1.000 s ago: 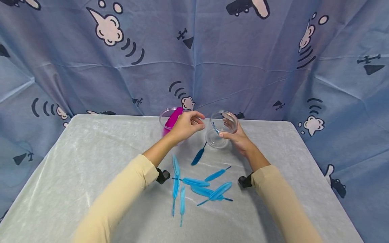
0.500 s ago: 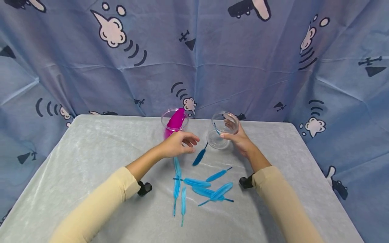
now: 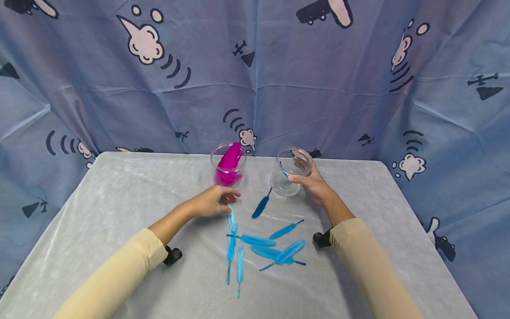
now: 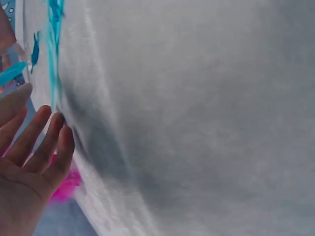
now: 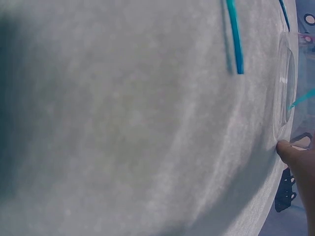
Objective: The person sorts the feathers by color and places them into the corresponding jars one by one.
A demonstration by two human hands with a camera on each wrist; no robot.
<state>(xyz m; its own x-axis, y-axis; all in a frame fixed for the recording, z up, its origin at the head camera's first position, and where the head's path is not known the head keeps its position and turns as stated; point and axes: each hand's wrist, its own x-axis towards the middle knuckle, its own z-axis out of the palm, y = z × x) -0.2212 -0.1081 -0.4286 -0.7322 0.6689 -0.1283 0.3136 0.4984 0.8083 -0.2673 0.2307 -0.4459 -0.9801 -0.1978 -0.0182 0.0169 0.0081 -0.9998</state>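
My left hand (image 3: 213,201) has its thumb and fingertips right at the upper end of a light blue feather (image 3: 232,241) on the table. In the left wrist view its fingers (image 4: 37,135) are loosely extended and apart. My right hand (image 3: 314,184) grips a clear plastic cup (image 3: 275,180) by its side. One slim blue feather (image 5: 302,99) leans inside that cup. A dark blue feather (image 3: 260,207) lies just in front of the cup. To the left, a second clear cup (image 3: 212,163) holds magenta feathers (image 3: 229,160).
Several other blue feathers lie toward the front, among them a crossed pair (image 3: 284,254), a short one (image 3: 240,268) and one pointing right (image 3: 284,229). The pale cloth-covered table (image 3: 131,190) ends at a blue patterned curtain (image 3: 223,62).
My left hand has moved from between the two cups leftward and toward the front, down to the light blue feather. My right hand and its cup have stayed in place.
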